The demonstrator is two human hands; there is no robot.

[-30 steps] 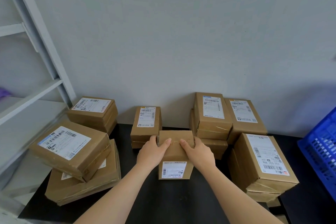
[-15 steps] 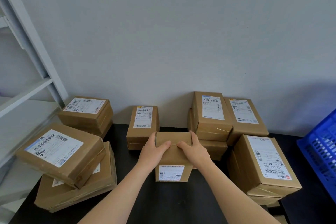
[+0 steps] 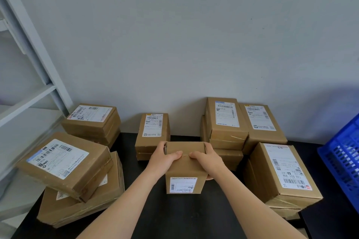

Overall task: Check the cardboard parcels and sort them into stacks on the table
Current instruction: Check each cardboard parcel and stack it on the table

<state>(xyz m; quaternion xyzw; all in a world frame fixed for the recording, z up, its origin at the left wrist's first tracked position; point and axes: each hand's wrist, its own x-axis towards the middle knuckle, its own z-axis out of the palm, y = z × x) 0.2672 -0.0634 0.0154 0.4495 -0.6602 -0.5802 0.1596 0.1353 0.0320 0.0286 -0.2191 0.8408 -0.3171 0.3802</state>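
- Since a second ago we have kept both hands on the small parcel (image 3: pixel 184 169). It sits in nearly the same spot, while the view has swung so the left stacks lie closer to the frame's edge.
- At far left stands a white shelf unit (image 3: pixel 29 101), beside the black table (image 3: pixel 174 219).
- Against the wall at the rear left sits a labelled parcel stack (image 3: pixel 93 122).
- In front of it, a tilted parcel (image 3: pixel 64 163) lies askew on a larger flat parcel (image 3: pixel 87 205).
- Our left hand (image 3: pixel 165 158) grasps the small parcel's upper left corner, fingers curled over the far edge and thumb laid flat along the top.
- Just behind that hand, a narrow parcel pile (image 3: pixel 152 134) stands at the wall, label up.
- The small parcel is upright between our hands at the table's middle, its label on the face towards us. We cannot tell whether its base touches the table.
- Our right hand (image 3: pixel 206 158) mirrors the left, clasping the upper right corner. The two thumb tips lie near each other on the top seam, just apart.
- Behind the right hand rises a taller stack (image 3: pixel 226 122), with another parcel (image 3: pixel 260 124) touching its right side.
- Nearer us at the right, a large parcel (image 3: pixel 281 170) rests label up on a flatter one.
- A blue crate (image 3: pixel 342 161) stands at the far right edge.
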